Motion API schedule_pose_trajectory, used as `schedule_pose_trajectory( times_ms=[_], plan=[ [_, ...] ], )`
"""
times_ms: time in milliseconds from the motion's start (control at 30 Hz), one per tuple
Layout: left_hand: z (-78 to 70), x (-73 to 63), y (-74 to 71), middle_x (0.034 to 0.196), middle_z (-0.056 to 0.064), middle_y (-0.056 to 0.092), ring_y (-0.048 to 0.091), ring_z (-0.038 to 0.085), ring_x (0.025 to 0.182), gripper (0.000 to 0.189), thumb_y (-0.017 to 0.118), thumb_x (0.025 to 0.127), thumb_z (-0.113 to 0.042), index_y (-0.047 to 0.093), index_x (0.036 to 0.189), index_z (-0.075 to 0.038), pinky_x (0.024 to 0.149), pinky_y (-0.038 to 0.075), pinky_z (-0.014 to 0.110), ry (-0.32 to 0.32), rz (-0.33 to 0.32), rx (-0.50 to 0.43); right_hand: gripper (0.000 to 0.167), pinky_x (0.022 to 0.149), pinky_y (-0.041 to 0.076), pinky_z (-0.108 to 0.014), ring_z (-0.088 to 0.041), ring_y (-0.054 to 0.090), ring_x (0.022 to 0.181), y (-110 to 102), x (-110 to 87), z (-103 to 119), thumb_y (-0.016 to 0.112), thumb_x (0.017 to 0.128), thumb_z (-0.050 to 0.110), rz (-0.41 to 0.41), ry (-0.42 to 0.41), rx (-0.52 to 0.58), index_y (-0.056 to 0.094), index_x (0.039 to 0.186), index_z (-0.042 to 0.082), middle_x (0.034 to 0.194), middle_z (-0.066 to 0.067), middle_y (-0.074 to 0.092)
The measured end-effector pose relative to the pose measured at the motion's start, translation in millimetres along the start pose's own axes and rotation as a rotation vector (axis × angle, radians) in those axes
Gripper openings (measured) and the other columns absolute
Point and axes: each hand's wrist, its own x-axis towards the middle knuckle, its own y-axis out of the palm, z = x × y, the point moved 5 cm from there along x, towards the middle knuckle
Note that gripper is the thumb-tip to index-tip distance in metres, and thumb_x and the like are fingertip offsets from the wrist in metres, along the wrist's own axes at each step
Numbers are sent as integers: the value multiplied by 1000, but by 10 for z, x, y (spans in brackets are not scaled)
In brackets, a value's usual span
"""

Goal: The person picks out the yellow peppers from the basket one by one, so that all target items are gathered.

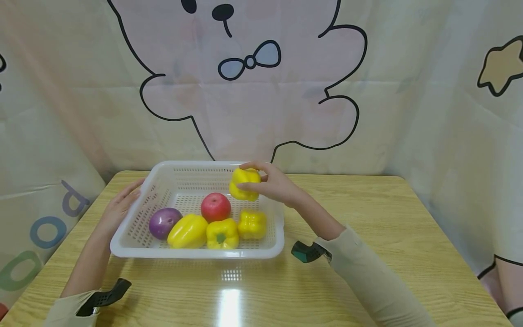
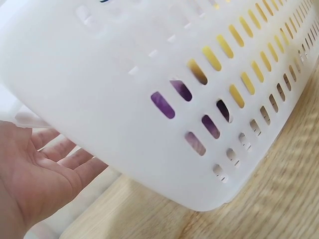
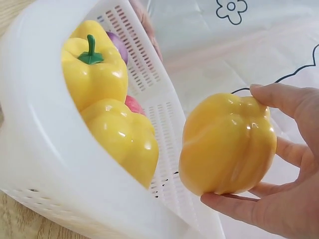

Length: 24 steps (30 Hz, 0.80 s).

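Note:
My right hand (image 1: 274,182) grips a yellow bell pepper (image 1: 245,184) between thumb and fingers, over the back right part of a white plastic basket (image 1: 261,252). In the right wrist view this held pepper (image 3: 227,144) is level with the basket's rim. My left hand (image 1: 122,204) touches the basket's left side, its fingers fairly straight along the outer wall, as the left wrist view shows. Inside the basket lie a purple round vegetable (image 1: 163,222), a red apple (image 1: 215,207), a long yellow pepper (image 1: 188,231), a yellow bell pepper with a green stem (image 1: 222,234) and another yellow pepper (image 1: 252,224).
The basket stands on a wooden table (image 1: 347,200) near its back edge. Behind it hangs a printed cloth (image 1: 253,104) with cartoon outlines. A black strap device sits on each wrist, the right one (image 1: 306,252) close to the basket's front right corner.

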Motion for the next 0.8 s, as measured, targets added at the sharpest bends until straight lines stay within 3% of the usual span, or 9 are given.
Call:
schedule_pose_trajectory(
  times_ms=[233, 800],
  plan=[
    [-1, 4, 1, 110, -13, 75, 74, 7, 93, 32, 46, 115, -25, 56, 141, -40, 73, 64, 26, 2, -1, 2, 56, 102, 59, -49, -41, 62, 130, 12, -40, 5, 77, 97, 26, -13, -29, -4, 58, 149, 16, 160, -9, 47],
    [-5, -3, -1, 110, -14, 75, 74, 7, 93, 34, 47, 115, -28, 54, 146, -38, 73, 64, 25, -8, -7, 12, 55, 110, 51, -61, -43, 50, 140, 1, -126, -1, 79, 95, 26, -45, -79, -11, 61, 147, 18, 161, -6, 47]
  ],
)
